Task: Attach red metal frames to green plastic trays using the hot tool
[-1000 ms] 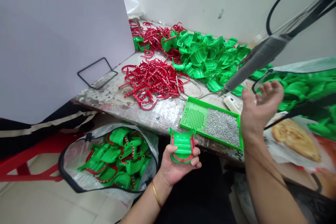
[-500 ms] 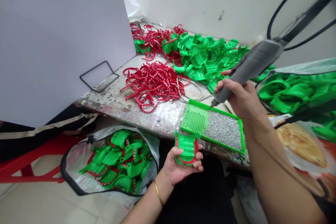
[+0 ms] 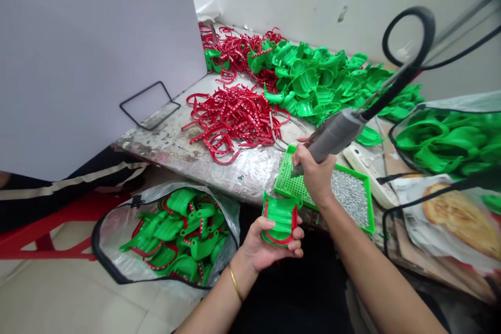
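One large flat pale-grey panel (image 3: pixel 94 52), standing past the left end of the desk. One desk (image 3: pixel 160 138), worn, its top stained. I list two clear plastic bags with dark rims: the left bag (image 3: pixel 103 253), below the desk's front edge, holding green-and-red pieces; the right bag (image 3: pixel 465 103), at the desk's right end, holding green ones. One red stool (image 3: pixel 58 240), beyond the left bag. One heap of curved green plastic pieces (image 3: pixel 313 83), along the back edge; one heap of thin red curved strips (image 3: pixel 238 117), nearer the front edge and left of the green heap. One shallow rectangular green tray (image 3: pixel 370 206), at the front edge, its left part perforated.

One grey cylindrical power driver (image 3: pixel 338 133) with a black cable, slanting down over the tray; I cannot tell whether its tip touches. My right hand (image 3: pixel 319 175) has its fingers closed around the driver. My left hand (image 3: pixel 260 248) has its thumb and curled fingers closed on one curved green piece with a red U-shaped border (image 3: pixel 279 214), just off the desk's front edge, beside the tray's near-left corner. One gold-coloured bangle (image 3: pixel 235 283), left wrist. Many tiny silver metal bits (image 3: pixel 350 195), tray's right part.
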`<state>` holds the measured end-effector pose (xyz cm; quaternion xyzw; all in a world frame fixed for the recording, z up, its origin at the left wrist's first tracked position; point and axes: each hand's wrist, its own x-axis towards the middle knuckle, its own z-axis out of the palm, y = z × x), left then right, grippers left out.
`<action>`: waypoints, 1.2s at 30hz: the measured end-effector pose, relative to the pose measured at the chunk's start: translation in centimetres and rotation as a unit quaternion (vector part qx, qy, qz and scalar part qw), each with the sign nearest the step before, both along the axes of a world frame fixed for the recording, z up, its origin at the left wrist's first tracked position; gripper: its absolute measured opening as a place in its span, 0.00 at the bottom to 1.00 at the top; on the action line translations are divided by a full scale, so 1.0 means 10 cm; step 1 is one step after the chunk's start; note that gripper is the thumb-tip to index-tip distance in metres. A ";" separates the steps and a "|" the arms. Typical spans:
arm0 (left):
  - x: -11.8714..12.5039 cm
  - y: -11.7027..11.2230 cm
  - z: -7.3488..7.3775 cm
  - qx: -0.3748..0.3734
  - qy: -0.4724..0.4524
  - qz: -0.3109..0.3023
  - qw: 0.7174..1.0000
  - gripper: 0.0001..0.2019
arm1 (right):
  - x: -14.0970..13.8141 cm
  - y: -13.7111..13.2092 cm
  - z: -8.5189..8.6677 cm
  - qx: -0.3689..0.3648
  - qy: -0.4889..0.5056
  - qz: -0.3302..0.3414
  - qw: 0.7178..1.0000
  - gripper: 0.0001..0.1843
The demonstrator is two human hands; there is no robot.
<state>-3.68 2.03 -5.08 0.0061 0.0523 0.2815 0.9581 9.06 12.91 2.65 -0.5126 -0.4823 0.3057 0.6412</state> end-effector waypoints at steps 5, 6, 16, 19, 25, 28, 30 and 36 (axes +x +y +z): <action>-0.01 0.01 0.01 -0.001 0.001 -0.007 1.000 0.28 | -0.06 0.03 -0.10 -0.005 0.004 -0.003 1.000 0.11; -0.01 0.01 0.02 -0.001 0.002 -0.009 1.000 0.28 | -0.07 0.04 -0.11 -0.006 0.005 -0.007 1.000 0.11; -0.02 0.02 0.02 -0.011 0.001 -0.018 1.000 0.28 | -0.08 0.06 -0.19 -0.011 -0.004 -0.007 1.000 0.10; -0.02 0.03 0.01 -0.009 -0.001 -0.020 1.000 0.28 | -0.10 0.06 -0.19 -0.008 0.001 -0.002 1.000 0.09; -0.02 0.03 0.02 -0.016 -0.012 -0.026 0.999 0.28 | -0.10 0.05 -0.21 -0.010 -0.012 -0.007 1.000 0.09; -0.02 0.03 0.02 -0.022 -0.016 -0.025 0.999 0.29 | -0.10 0.05 -0.20 0.002 -0.015 -0.012 1.000 0.09; -0.02 0.03 0.02 -0.025 -0.018 -0.023 0.999 0.29 | -0.11 0.05 -0.15 0.016 -0.002 -0.018 1.000 0.08; -0.02 0.03 0.05 -0.030 -0.008 -0.018 0.999 0.28 | -0.11 -0.13 0.23 0.063 0.044 0.000 0.997 0.05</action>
